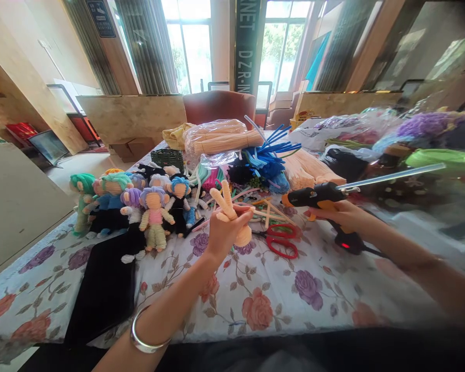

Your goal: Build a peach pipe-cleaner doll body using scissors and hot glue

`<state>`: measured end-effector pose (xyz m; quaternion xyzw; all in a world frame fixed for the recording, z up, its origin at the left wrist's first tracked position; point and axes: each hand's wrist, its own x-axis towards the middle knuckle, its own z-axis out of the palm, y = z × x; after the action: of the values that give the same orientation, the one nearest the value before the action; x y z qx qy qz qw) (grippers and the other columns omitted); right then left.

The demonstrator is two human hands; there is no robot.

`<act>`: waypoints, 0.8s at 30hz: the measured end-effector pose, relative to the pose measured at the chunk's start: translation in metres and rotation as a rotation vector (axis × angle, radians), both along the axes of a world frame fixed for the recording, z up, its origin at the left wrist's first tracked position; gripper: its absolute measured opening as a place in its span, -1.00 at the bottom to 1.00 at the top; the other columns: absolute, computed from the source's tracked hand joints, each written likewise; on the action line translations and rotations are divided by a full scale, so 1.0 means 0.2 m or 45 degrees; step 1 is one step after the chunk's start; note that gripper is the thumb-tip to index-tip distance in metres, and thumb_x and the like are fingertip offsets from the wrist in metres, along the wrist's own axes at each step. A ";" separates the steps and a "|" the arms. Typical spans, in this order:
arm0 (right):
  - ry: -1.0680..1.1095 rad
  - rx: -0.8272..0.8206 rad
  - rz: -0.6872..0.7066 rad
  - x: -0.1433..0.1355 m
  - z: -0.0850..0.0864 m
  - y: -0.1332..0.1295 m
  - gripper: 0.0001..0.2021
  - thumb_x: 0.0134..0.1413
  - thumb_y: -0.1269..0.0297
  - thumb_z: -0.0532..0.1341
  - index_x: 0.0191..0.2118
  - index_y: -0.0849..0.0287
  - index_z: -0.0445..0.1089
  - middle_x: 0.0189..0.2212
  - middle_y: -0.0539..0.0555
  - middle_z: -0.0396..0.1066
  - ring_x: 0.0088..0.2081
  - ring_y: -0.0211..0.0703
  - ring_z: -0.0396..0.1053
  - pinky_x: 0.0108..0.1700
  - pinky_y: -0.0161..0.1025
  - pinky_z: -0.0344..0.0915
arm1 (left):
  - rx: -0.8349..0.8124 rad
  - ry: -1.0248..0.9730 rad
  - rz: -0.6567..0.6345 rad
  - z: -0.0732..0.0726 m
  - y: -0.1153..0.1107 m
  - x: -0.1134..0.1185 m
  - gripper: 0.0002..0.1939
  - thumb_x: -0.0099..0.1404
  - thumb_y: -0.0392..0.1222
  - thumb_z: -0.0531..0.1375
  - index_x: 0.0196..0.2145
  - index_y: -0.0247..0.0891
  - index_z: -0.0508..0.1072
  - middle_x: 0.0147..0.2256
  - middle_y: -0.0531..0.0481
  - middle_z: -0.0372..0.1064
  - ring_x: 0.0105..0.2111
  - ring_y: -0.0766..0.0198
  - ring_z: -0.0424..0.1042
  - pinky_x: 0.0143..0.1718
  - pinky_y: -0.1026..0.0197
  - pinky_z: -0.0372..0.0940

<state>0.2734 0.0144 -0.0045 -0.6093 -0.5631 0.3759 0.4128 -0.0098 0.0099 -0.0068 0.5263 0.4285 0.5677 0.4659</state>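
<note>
My left hand (pixel 227 232) is closed around a peach pipe-cleaner doll body (pixel 227 199); two thin limbs stick up above the fingers and a rounded end shows below them. In my right hand (pixel 346 214) is a black and orange glue gun (pixel 312 196), its nozzle pointing left toward the doll body but apart from it. A clear glue stick (pixel 395 176) juts from its back, and a red light glows on its base. Red-handled scissors (pixel 282 240) lie on the tablecloth between my hands, their blades partly hidden behind the doll body.
Several finished dolls (pixel 155 212) with coloured hair stand at the left, beside a black flat tablet-like object (pixel 104 284). Bundles of peach pipe cleaners (pixel 225 139) and blue pipe cleaners (pixel 273 155) lie behind. Plastic bags and a green lid (pixel 442 157) crowd the right.
</note>
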 end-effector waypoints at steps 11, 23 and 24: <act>0.329 -0.239 0.000 -0.14 0.16 -0.11 -0.79 -0.38 0.28 0.45 -0.50 0.21 0.49 -0.50 0.05 0.51 -0.40 -0.13 0.45 -0.31 -0.27 0.41 | -0.059 -0.060 0.015 -0.01 0.01 0.00 -0.80 -0.06 -0.12 0.37 -0.50 -0.30 0.55 -0.54 0.04 0.41 -0.57 0.48 0.26 -0.52 0.38 0.19; 0.310 -0.051 0.357 -0.23 0.11 -0.05 -0.71 -0.33 0.10 0.44 -0.47 0.18 0.48 -0.47 0.03 0.51 -0.30 -0.09 0.47 -0.08 -0.16 0.32 | -0.096 -0.117 0.025 0.00 0.02 0.00 -0.82 -0.08 -0.16 0.38 -0.51 -0.32 0.55 -0.50 0.02 0.45 -0.58 0.48 0.25 -0.53 0.37 0.17; 0.284 -0.047 0.386 -0.23 0.11 -0.05 -0.70 -0.30 0.06 0.42 -0.46 0.18 0.49 -0.44 0.05 0.52 -0.27 -0.07 0.47 -0.07 -0.16 0.31 | -0.097 -0.120 0.024 0.00 0.01 0.00 -0.82 -0.08 -0.16 0.38 -0.52 -0.32 0.55 -0.50 0.02 0.44 -0.58 0.48 0.25 -0.53 0.37 0.17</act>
<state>0.2273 0.0038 0.0174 -0.4795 -0.5923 0.5092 0.4000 -0.0100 0.0129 -0.0069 0.4768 0.4324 0.5793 0.5000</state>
